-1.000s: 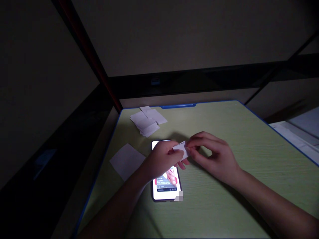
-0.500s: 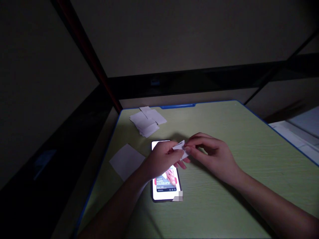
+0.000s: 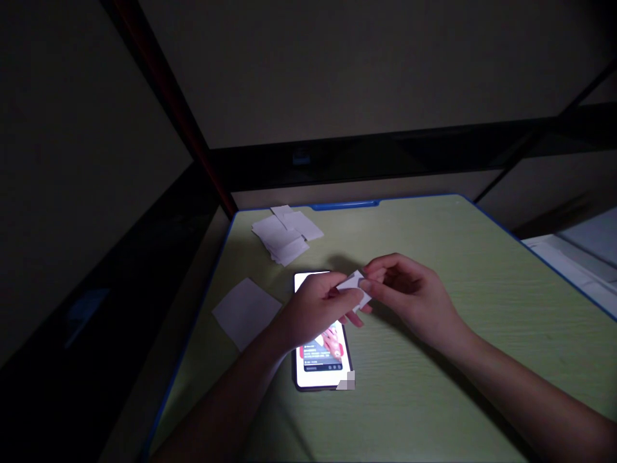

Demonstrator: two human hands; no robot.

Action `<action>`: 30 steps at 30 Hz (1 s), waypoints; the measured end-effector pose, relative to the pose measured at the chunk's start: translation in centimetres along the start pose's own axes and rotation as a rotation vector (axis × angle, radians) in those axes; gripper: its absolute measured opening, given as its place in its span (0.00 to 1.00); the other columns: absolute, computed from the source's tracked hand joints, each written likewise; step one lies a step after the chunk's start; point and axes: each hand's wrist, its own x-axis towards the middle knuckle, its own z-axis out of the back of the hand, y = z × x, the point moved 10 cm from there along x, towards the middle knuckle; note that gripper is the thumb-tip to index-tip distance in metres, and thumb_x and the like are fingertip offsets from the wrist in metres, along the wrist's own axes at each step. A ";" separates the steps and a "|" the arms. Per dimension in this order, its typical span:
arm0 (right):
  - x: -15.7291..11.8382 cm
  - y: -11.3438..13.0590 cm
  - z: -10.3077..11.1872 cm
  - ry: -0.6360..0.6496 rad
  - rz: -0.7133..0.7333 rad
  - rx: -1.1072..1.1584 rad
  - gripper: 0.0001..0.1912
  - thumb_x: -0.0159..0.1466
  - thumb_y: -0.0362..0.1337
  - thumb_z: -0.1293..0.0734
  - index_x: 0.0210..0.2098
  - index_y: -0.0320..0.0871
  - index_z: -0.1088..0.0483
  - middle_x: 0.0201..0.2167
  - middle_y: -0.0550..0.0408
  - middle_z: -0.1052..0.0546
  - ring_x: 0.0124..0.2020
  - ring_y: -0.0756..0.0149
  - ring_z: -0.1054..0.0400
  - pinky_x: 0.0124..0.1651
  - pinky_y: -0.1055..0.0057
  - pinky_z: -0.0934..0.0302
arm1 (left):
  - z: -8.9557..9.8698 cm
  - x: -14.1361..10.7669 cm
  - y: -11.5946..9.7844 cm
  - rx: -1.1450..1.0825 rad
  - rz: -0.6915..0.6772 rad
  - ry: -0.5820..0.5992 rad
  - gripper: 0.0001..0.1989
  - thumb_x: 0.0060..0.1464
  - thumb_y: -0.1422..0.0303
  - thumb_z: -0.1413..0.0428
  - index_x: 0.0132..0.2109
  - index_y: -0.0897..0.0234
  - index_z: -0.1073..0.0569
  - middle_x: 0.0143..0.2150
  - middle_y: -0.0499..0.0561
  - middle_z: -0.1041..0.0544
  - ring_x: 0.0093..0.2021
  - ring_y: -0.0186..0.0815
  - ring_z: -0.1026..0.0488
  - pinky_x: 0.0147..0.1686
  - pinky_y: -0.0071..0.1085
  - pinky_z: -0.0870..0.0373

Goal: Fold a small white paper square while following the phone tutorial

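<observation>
**Both hands pinch small folded paper above phone**

L hand (image 3: 313,308) and R hand (image 3: 414,299) meet at a small white paper (image 3: 355,287), each gripping it w/ fingertips, held just above the table (image 3: 457,270), over the top right of a lit phone (image 3: 319,347). Phone lies flat, screen up; text on it too small to read. Loose sheet (image 3: 245,312) left of phone. Pile of paper slips (image 3: 285,235) near far edge. No containers seen.

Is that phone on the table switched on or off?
On: the phone screen glows bright with a picture beneath the left hand.
</observation>
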 end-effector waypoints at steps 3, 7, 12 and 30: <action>-0.1 -0.1 -0.1 -0.007 -0.003 0.011 0.06 0.54 0.35 0.29 0.30 0.43 0.30 0.20 0.61 0.28 0.21 0.72 0.33 0.24 0.74 0.37 | 0.1 0.0 0.0 0.003 0.010 -0.012 0.08 0.53 0.67 0.46 0.36 0.70 0.29 0.31 0.52 0.22 0.25 0.29 0.26 0.25 0.24 0.33; -0.1 -0.1 0.1 -0.019 -0.019 0.022 0.07 0.54 0.35 0.28 0.29 0.43 0.30 0.20 0.61 0.28 0.21 0.72 0.34 0.24 0.74 0.37 | 0.0 0.0 -0.2 0.009 -0.018 -0.007 0.08 0.53 0.67 0.46 0.35 0.70 0.28 0.30 0.52 0.23 0.25 0.28 0.26 0.25 0.24 0.33; 0.1 -0.1 0.8 -0.008 -0.063 -0.047 0.06 0.58 0.39 0.31 0.28 0.43 0.27 0.20 0.59 0.28 0.23 0.71 0.35 0.26 0.73 0.40 | 0.4 0.1 -0.4 0.020 -0.034 -0.030 0.07 0.54 0.70 0.48 0.35 0.70 0.27 0.29 0.51 0.23 0.24 0.27 0.27 0.24 0.23 0.33; -0.1 -0.3 -0.1 0.051 -0.073 -0.149 0.09 0.58 0.41 0.32 0.27 0.42 0.28 0.20 0.58 0.27 0.21 0.71 0.36 0.24 0.73 0.41 | 1.2 -0.2 -1.6 0.140 -0.081 -0.110 0.08 0.53 0.69 0.49 0.30 0.69 0.27 0.27 0.51 0.22 0.24 0.29 0.27 0.23 0.23 0.34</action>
